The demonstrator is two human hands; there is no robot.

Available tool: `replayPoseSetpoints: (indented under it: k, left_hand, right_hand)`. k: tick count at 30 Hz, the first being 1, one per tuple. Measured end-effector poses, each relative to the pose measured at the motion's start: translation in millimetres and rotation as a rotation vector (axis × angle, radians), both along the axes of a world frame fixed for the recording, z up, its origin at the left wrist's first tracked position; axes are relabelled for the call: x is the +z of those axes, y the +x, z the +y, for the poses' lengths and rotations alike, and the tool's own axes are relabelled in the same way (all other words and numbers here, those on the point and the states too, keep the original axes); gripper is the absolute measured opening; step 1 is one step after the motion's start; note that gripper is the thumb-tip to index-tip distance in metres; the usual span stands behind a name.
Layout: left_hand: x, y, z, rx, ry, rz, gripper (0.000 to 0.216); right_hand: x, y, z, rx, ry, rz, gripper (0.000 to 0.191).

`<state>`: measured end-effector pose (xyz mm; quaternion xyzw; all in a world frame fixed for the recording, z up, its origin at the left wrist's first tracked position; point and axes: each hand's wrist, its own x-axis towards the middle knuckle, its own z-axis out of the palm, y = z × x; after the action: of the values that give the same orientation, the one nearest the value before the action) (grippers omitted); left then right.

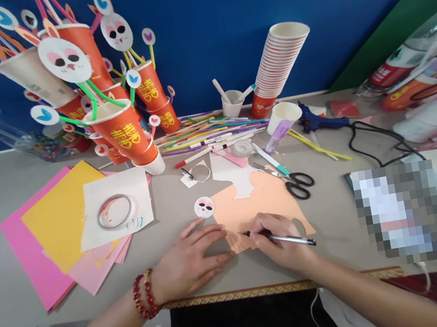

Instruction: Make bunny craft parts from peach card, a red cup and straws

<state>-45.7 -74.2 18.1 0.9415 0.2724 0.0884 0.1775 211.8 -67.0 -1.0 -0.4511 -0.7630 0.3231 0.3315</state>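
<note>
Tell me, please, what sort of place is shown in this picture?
Probably a craft workspace, though the wider room is not shown. The red paper cups decorated with paper faces, the scissors and the cut peach paper suggest this.

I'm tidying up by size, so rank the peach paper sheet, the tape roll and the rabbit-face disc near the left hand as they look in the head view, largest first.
1. Peach paper sheet, partly covered
2. Tape roll
3. Rabbit-face disc
</note>
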Motion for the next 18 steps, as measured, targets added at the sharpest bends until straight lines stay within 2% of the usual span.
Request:
replayPoseSetpoints:
  k: [18]
  left_hand:
    - [0.0, -0.2, 0.5, -0.004, -0.011, -0.001, 0.037]
  right_hand:
    - [4.2, 0.1, 0.0, -0.003, 0.041, -0.006, 0.018]
